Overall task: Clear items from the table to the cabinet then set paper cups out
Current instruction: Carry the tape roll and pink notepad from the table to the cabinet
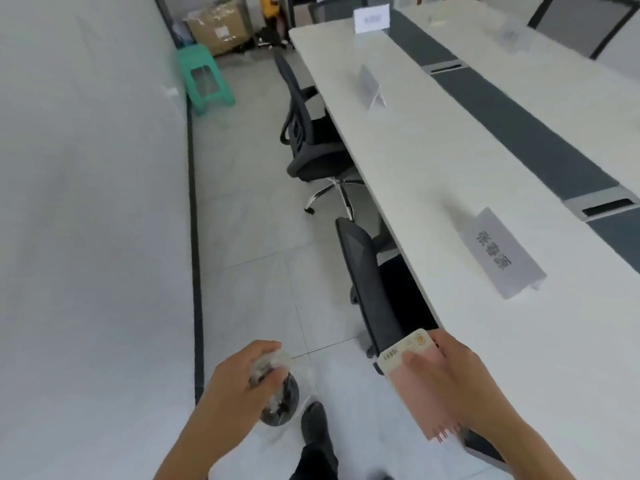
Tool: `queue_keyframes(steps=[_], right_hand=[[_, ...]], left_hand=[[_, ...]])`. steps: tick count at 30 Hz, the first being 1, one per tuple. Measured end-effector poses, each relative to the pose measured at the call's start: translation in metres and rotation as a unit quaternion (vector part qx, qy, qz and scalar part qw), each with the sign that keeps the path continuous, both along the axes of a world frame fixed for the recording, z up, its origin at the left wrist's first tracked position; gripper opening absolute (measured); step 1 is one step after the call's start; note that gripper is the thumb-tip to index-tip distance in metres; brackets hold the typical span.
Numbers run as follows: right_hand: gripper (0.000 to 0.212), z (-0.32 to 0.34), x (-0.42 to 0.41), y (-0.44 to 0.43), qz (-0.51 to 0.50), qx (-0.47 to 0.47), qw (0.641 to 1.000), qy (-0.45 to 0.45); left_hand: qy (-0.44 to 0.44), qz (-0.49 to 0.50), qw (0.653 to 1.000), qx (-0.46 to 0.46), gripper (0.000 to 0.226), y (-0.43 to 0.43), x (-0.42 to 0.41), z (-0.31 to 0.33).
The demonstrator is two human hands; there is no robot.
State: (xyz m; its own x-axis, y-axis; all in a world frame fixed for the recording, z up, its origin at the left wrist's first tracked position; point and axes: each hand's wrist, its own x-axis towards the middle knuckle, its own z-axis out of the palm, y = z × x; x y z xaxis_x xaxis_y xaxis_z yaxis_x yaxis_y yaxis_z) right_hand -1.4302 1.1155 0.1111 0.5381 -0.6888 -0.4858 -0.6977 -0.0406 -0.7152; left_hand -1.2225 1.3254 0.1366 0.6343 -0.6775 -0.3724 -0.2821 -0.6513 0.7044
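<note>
My left hand (pixel 239 375) grips a clear plastic bag (pixel 280 396) with dark contents, held over the floor. My right hand (pixel 450 375) holds a stack of pink paper cups (pixel 415 386) lying sideways, its cream rim end pointing away from me, just off the near edge of the long white table (pixel 433 174). White name cards stand on the table: one close by (pixel 498 254), one farther along (pixel 372 86), one at the far end (pixel 371 18). No cabinet is in view.
Black office chairs (pixel 367 289) (pixel 308 133) are tucked along the table's left side. A tiled aisle runs between them and the white wall on the left. A green plastic stool (pixel 204 79) and a cardboard box (pixel 218 29) stand at the far end. My shoe (pixel 313 420) is below.
</note>
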Motion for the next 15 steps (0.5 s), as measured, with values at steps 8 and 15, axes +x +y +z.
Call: queue_keyframes(steps=[8, 15], right_hand=[[0.023, 0.023, 0.172, -0.005, 0.102, -0.070, 0.992, -0.005], [0.032, 0.055, 0.336, -0.018, 0.138, -0.133, 0.981, -0.029]], left_hand=[[-0.057, 0.096, 0.993, -0.032, 0.022, 0.046, 0.138, 0.012], [-0.098, 0.149, 0.983, -0.049, 0.024, 0.054, 0.281, 0.041]])
